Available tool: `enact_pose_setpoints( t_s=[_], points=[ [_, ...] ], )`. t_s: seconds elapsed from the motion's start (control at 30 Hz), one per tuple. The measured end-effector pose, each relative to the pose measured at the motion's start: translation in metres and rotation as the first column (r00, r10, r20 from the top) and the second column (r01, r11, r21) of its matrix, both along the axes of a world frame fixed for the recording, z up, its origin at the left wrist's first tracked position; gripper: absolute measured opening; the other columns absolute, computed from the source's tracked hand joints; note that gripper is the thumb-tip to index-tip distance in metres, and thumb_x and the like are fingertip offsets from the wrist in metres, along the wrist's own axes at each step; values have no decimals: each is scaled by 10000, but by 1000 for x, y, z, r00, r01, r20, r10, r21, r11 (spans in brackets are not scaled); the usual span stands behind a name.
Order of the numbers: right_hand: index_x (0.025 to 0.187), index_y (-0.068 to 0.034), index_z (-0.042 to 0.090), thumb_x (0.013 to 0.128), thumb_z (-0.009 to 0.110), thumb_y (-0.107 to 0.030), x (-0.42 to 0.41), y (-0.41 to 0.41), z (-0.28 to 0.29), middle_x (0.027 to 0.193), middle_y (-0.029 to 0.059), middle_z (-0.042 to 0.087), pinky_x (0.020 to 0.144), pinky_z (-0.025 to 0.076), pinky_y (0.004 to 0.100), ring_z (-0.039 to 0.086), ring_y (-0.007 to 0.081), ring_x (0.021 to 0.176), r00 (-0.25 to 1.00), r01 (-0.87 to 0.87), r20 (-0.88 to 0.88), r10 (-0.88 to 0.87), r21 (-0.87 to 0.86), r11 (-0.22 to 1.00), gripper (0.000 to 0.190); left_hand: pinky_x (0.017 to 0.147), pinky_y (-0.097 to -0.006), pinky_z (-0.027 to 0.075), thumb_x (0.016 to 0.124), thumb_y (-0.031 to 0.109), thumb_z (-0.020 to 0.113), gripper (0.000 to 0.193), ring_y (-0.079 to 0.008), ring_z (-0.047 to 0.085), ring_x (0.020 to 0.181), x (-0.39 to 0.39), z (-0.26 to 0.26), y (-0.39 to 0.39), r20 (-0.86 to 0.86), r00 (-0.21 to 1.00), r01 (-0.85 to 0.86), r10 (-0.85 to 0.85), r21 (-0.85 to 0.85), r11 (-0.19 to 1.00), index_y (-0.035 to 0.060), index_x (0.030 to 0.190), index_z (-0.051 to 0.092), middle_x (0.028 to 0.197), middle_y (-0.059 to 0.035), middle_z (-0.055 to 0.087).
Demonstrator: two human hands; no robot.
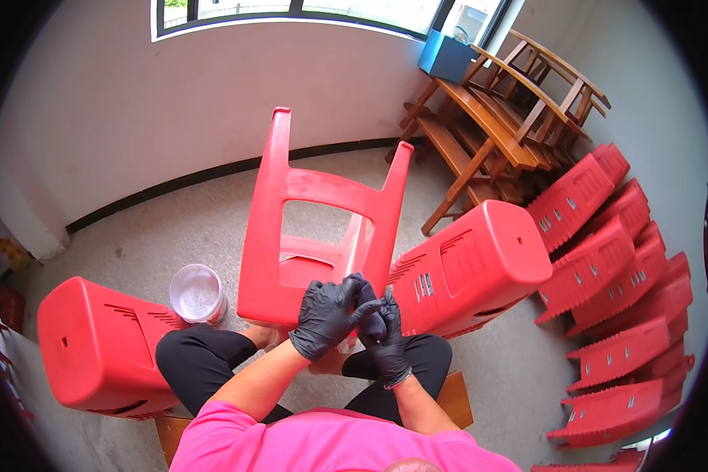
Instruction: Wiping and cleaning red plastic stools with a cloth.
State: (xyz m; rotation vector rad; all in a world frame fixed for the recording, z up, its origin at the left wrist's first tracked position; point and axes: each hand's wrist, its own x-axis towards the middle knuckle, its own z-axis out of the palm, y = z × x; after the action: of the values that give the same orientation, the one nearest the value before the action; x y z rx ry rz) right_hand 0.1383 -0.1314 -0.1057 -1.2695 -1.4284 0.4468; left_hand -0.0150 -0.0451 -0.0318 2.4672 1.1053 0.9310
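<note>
Both my hands wear black gloves and meet in front of my knees. My left hand point(328, 317) and my right hand point(386, 338) grip a bunched dark cloth point(370, 312) between them. Just beyond them a red plastic stool point(335, 184) stands upside down with its legs pointing up. Its seat end is low, close to my feet, and part of it is hidden behind my left hand. I cannot tell whether the cloth touches the stool.
Stacks of red stools stand at my left point(74, 348) and right point(472, 265). A white plastic bucket point(197, 295) sits beside the left stack. More stacked stools point(619, 354) line the right wall. Wooden benches and a table point(489, 130) hold a blue bag point(445, 56) near the window.
</note>
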Motion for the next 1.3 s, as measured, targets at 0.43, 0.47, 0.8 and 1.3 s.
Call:
enact_pose_setpoints(
  t_s=[0.43, 0.47, 0.8, 1.3],
  points=[
    [1352, 21, 397, 838, 744, -143, 36, 122, 9, 1144, 97, 579, 974, 467, 320, 578, 190, 1048, 982, 156, -119, -143, 109, 982, 641, 848, -411, 436, 838, 398, 698, 519, -311, 624, 893, -33, 16, 17, 106, 991, 82, -80, -10, 997, 75, 1235, 614, 963, -131, 680],
    [1377, 17, 354, 848, 724, -109, 27, 118, 18, 1165, 93, 582, 964, 479, 304, 582, 184, 1059, 962, 35, -273, -15, 66, 997, 657, 869, -420, 427, 837, 400, 692, 517, -320, 614, 934, -47, 17, 25, 107, 994, -13, 2, 97, 995, 60, 1219, 612, 1002, -136, 676],
    [1146, -89, 673, 793, 647, -318, 9, 78, 35, 1335, 144, 567, 1138, 273, 493, 509, 362, 1247, 842, 267, 444, -307, 151, 952, 421, 1129, -475, 268, 849, 484, 666, 704, -411, 273, 1410, -69, -29, 39, 224, 852, -450, 472, -146, 881, 163, 1434, 441, 1522, -268, 275],
    [1162, -1, 591, 965, 573, -147, -73, 44, 115, 1325, 136, 548, 1089, 361, 353, 497, 264, 1267, 665, -398, -576, 476, 265, 878, 246, 1166, -493, 43, 970, 357, 551, 606, -443, -16, 1464, -63, -63, -15, 385, 908, -66, 164, -256, 964, 32, 1448, 369, 1563, -326, -5]
  ],
)
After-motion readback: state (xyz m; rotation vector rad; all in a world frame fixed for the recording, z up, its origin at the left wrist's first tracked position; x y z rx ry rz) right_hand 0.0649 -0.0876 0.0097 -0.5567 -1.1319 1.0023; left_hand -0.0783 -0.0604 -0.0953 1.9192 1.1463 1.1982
